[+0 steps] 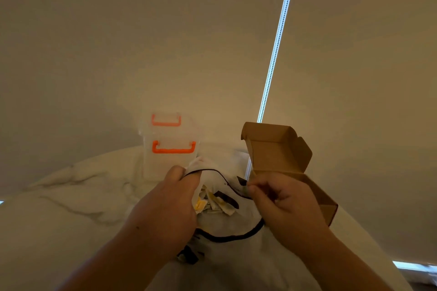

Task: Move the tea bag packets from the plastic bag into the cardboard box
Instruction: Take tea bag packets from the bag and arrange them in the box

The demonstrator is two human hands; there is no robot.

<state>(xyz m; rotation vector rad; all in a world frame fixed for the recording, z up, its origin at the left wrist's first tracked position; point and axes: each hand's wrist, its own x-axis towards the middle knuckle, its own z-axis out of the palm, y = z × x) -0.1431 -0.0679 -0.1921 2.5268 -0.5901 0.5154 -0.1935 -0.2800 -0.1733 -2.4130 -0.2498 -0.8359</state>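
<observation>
A round white tabletop veined with grey marbling (71,208) carries a white plastic bag (236,257) with dark trim at its mouth, lying between the left hand (165,205) and the right hand (286,208). An open brown cardboard box (279,149) stands just beyond the right hand; two stacked clear plastic tubs with orange handles (172,160) stand beyond the left.

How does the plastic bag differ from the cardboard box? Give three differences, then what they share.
The plastic bag is white and crumpled; the cardboard box is brown with stiff walls. The left hand and right hand hold the bag's rim open; the box's lid stands up unheld. Tea bag packets show inside the bag; the box's inside is hidden. Both are open.
</observation>
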